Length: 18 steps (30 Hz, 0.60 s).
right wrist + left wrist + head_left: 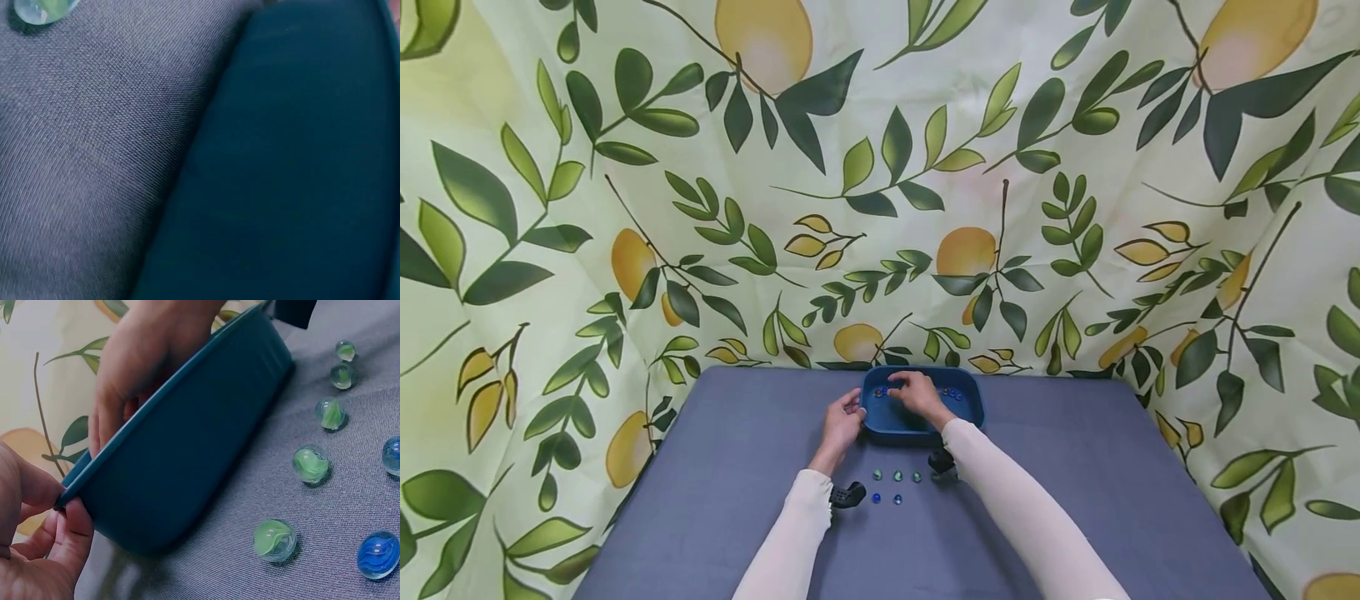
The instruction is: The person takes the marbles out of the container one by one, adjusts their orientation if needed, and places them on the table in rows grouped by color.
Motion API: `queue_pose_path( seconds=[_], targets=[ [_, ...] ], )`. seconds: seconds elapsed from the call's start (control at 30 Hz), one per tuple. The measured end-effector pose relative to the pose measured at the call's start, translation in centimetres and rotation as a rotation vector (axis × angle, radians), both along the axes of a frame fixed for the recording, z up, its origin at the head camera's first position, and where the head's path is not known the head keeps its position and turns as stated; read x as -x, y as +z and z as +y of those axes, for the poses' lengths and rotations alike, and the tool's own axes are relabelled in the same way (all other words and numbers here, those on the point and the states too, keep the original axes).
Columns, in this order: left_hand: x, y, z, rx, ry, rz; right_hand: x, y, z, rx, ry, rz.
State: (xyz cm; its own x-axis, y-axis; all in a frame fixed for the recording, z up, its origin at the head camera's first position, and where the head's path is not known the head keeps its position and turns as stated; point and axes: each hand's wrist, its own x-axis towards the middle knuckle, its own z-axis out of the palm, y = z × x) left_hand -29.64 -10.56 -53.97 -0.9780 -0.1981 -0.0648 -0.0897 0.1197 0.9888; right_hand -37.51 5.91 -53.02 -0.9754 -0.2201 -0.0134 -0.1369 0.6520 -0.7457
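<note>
A dark blue plastic bin (pixel 898 437) stands at the back of the table, with several blue and orange-brown marbles (pixel 951 392) on its floor. My left hand (pixel 841 423) pinches the bin's rim at the left front corner, thumb on one side and fingers on the other. Inside the bin, my right hand (pixel 919 395) reaches down toward the marbles at the left. Its fingertips are hidden behind the bin wall (pixel 181 450) in the left wrist view, so whether they hold a marble is unclear. The right wrist view shows mostly the bin's outer wall (pixel 281 162).
In front of the bin, a row of green-swirled marbles (pixel 310 464) lies on the grey cloth-covered table (pixel 737 500). Nearer to me is a second row with blue marbles (pixel 378 555). A leaf-and-fruit patterned curtain (pixel 880 233) hangs behind the table.
</note>
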Motion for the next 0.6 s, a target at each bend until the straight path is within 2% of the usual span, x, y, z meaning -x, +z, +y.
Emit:
queue_pose_path(
  seconds=[0.2,0.43,0.6],
  targets=[
    [0.0,-0.1,0.1,-0.005,-0.007,0.006,0.3,-0.6,-0.3,-0.025,-0.035,-0.011],
    [0.0,-0.3,0.1,0.004,-0.006,-0.009,0.5,-1.6,-0.8,-0.085,-0.013,-0.008],
    [0.1,-0.3,0.0,0.005,-0.003,-0.008,0.8,-2.0,-1.1,-0.089,-0.005,-0.018]
  ],
)
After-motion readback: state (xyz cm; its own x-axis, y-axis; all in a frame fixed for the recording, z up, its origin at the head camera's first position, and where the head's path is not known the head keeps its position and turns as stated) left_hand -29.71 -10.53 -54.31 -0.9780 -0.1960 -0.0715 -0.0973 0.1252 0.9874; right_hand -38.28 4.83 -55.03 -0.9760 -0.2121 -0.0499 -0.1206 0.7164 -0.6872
